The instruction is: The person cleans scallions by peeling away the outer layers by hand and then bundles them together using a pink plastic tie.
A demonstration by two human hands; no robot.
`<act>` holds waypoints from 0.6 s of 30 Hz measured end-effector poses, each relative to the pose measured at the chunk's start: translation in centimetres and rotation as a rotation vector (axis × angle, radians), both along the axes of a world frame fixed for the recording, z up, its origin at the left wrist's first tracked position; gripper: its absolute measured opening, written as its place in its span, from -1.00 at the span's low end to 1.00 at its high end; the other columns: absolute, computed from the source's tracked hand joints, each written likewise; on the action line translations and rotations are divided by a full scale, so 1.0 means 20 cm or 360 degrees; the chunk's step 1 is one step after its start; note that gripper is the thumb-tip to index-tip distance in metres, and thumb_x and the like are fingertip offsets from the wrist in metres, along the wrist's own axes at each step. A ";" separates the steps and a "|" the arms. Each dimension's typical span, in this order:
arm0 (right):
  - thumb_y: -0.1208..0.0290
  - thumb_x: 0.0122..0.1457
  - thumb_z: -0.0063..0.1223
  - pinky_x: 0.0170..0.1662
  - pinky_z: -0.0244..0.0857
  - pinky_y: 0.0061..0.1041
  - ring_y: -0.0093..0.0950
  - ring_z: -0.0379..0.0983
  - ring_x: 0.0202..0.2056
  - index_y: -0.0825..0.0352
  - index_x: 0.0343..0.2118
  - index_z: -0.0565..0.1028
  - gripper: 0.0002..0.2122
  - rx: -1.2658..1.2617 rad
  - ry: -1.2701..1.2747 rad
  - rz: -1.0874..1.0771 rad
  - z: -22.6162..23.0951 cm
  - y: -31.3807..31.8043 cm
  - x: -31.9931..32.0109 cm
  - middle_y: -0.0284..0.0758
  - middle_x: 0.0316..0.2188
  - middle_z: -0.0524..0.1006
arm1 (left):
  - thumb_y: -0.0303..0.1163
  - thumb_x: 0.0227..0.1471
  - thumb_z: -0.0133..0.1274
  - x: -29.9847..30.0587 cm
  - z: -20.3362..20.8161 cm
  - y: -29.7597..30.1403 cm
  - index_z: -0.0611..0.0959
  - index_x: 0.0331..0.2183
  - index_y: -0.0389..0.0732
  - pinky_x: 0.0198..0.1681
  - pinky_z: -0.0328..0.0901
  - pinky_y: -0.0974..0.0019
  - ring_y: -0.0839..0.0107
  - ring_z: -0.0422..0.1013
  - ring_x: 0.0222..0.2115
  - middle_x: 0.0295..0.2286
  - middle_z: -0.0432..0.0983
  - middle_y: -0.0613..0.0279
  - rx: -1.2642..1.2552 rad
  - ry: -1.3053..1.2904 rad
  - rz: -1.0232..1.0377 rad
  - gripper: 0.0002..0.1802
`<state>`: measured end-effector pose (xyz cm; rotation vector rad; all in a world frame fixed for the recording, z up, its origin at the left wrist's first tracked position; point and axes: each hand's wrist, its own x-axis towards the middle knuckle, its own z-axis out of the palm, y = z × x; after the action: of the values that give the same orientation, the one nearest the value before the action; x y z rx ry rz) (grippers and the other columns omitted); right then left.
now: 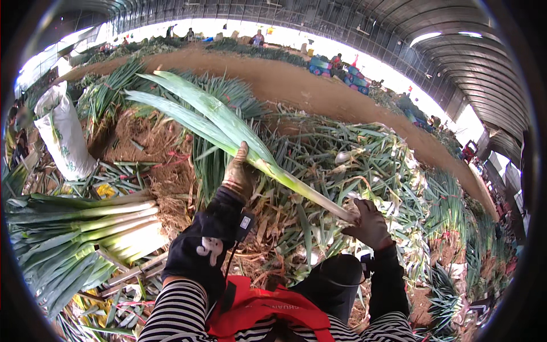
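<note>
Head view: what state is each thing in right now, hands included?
Leek: held aslant, root end at lower right
Left hand: closed around the leek's middle
Right hand: at the leek's root end, grip unclear
Leek stack: lying down, white ends to the right
White sack: standing, tilted; opening unclear
Leaf heap: loose, tangled

1. Floor (285, 85): brown, shows as curved strip across far side
2. On floor, centre to right: heap of loose green and yellowed leaves (364, 154)
3. Right of heap: leek bundles (447, 199), laid side by side
4. Near left: slatted frame (134, 275), bearing row of leeks (122, 219), white ends pointing right
5. Beyond row, left: white sack (65, 137), tilted, base among leaves
</note>
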<state>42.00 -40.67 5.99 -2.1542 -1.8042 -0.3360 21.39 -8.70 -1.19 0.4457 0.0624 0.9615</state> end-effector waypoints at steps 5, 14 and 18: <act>0.23 0.04 0.18 -0.12 0.29 -0.32 -0.15 0.41 -0.16 0.37 -0.15 0.42 -0.61 0.0448 0.0469 0.0281 -0.03 0.39 -0.04 -0.09 -0.26 0.47 | -0.11 0.00 0.16 -0.09 0.11 -0.01 0.27 0.08 -0.17 0.04 0.22 0.00 0.19 0.31 -0.06 -0.02 0.29 0.13 0.0230 0.0158 0.0228 -0.30; 0.18 0.08 0.17 -0.20 0.32 -0.30 -0.19 0.47 -0.23 0.42 -0.23 0.43 -0.63 0.0454 0.0725 0.0589 -0.36 1.19 -0.51 -0.07 -0.25 0.48 | -0.28 -0.03 0.20 -0.23 -0.03 0.02 0.17 0.12 -0.17 -0.01 0.31 0.07 0.18 0.30 -0.04 -0.06 0.30 0.09 0.0511 0.0340 0.0505 -0.23; 0.34 0.14 0.11 -0.26 0.29 -0.39 -0.30 0.44 -0.29 0.44 -0.25 0.46 -0.75 0.0672 0.1165 0.0717 -0.51 1.30 -0.61 -0.15 -0.29 0.47 | -0.25 0.00 0.16 -0.28 -0.06 0.07 0.19 0.12 -0.16 0.06 0.22 0.06 0.18 0.31 -0.04 -0.05 0.30 0.10 0.0368 0.0272 0.0449 -0.28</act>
<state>29.78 -14.73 -4.26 -1.2868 -1.5310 0.1576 15.86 -7.30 -2.44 0.7465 0.1732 1.2123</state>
